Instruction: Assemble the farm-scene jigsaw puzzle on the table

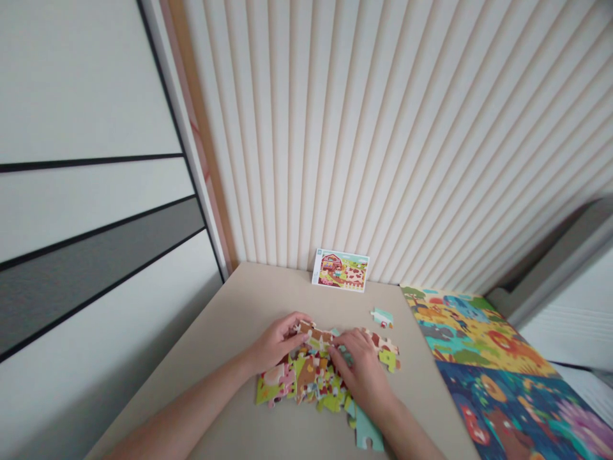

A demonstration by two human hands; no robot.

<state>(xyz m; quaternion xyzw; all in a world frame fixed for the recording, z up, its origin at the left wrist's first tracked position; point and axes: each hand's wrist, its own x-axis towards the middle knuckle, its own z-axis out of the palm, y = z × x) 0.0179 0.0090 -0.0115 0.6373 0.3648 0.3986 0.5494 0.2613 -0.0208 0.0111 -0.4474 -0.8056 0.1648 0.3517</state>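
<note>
A pile of colourful jigsaw pieces (pixel 306 380) lies on the beige table (pixel 239 319). My left hand (pixel 275 342) rests at the pile's upper left, fingers curled and pinching a brown piece (pixel 313 333). My right hand (pixel 361 370) lies over the pile's right side, fingers bent down on the pieces and touching the same brown piece from the right. A light blue piece (pixel 382 316) sits alone further back. Another teal piece (pixel 368 436) lies near my right wrist.
A picture card (pixel 340 269) of a farm scene leans against the ribbed wall at the table's back edge. Colourful finished puzzle sheets (pixel 493 364) cover the table's right side. A panelled wall stands on the left.
</note>
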